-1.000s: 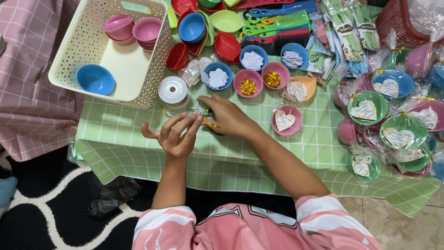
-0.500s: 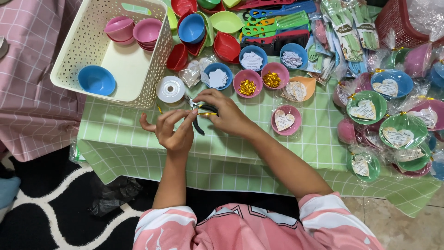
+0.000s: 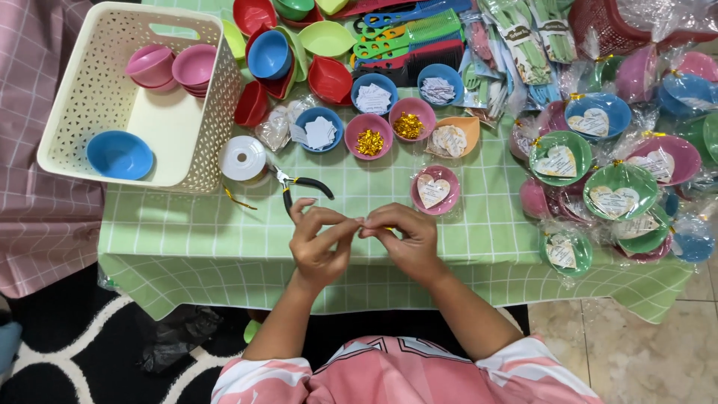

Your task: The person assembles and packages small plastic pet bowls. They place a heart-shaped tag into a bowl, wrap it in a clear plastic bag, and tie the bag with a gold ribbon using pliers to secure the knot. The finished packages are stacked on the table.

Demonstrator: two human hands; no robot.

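Observation:
My left hand [image 3: 318, 243] and my right hand [image 3: 400, 239] meet fingertip to fingertip above the green checked tablecloth [image 3: 187, 239]. Between them they pinch a short gold wire tie [image 3: 374, 224], mostly hidden by the fingers. Black-handled pliers [image 3: 298, 185] lie on the cloth just beyond my left hand, beside a white spool [image 3: 242, 158]. A pink bowl with a heart-shaped card [image 3: 434, 190] sits just beyond my right hand.
A cream basket [image 3: 86, 105] at the left holds pink and blue bowls. Small bowls of paper tags and gold ties [image 3: 370, 136] line the middle. Several wrapped bowls [image 3: 621, 187] are piled at the right. Combs and loose bowls lie at the back.
My right hand has let go of the pliers, which now lie on the cloth. Both hands have come together nearer me, pinching the gold tie.

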